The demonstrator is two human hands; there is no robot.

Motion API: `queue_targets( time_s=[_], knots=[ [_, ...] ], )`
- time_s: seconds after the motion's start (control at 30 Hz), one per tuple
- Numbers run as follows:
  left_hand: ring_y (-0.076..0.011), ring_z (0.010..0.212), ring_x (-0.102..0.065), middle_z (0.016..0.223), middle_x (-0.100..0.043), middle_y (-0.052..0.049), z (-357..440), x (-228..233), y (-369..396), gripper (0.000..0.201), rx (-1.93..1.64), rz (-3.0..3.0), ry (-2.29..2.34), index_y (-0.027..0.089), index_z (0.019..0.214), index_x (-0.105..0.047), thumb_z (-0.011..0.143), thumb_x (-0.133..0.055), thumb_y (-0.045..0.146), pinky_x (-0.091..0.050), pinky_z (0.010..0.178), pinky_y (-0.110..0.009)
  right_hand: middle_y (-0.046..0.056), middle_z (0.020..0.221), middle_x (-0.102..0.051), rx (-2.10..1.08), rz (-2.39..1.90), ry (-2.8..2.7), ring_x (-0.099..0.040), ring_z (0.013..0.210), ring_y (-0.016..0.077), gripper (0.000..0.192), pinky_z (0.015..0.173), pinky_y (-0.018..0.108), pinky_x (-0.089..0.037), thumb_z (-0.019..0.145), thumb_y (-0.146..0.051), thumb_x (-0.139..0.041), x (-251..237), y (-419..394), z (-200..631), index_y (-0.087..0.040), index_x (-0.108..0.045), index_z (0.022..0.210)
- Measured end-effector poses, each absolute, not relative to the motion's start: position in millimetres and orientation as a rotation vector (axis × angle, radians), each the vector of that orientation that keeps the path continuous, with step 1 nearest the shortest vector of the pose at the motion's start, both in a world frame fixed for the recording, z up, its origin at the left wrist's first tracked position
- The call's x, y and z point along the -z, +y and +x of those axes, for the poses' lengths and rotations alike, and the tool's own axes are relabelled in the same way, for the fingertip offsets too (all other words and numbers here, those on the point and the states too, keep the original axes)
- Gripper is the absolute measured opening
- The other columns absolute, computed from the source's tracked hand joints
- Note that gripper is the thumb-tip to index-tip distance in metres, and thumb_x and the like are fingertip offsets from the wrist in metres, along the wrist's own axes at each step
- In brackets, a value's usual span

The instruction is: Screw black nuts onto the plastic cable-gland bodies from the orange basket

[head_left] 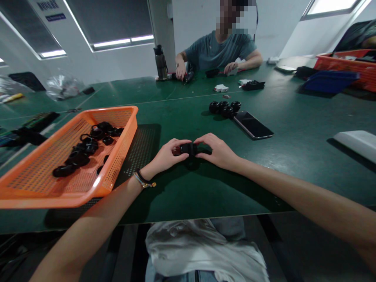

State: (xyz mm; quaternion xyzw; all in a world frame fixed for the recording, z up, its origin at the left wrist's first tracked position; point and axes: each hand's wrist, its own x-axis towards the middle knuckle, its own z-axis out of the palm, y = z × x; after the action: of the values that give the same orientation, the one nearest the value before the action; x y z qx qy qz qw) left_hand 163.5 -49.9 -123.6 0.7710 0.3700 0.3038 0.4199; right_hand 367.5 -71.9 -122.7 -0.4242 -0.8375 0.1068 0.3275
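Observation:
My left hand (168,154) and my right hand (216,150) meet over the green table (293,156), both pinching one small black plastic part (188,148) just above the surface. The left fingers grip its left end, the right fingers its right end. An orange perforated tray (120,156) lies to the left, tilted on a dark mesh mat, with several similar black parts (85,147) inside. A cluster of black round parts (225,108) sits beyond my hands.
A dark phone (253,124) lies face up right of the cluster. A person in a teal shirt (220,49) works at the far side, next to a bottle (160,62). Orange and blue bins (337,72) stand far right; a white object (357,143) lies at the right edge.

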Motion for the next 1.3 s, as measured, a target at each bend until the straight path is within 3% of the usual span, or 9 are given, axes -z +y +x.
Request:
queue_targets(
  time_s=[1.3],
  knots=[
    [-0.0126,0.083,-0.056,0.096,-0.051,-0.002,162.7,121.7,-49.6,0.041,-0.749,1.95,0.95,0.021,0.112,-0.058,0.071,-0.062,0.022,-0.049,0.079,-0.029,0.006,0.096,-0.066,-0.33,-1.115,-2.196,-0.056,0.095,0.0241,0.029,0.082,0.044,-0.048,0.072,-0.019,-0.064,121.3,-71.3,369.5,-0.022,-0.063,0.101]
  ],
)
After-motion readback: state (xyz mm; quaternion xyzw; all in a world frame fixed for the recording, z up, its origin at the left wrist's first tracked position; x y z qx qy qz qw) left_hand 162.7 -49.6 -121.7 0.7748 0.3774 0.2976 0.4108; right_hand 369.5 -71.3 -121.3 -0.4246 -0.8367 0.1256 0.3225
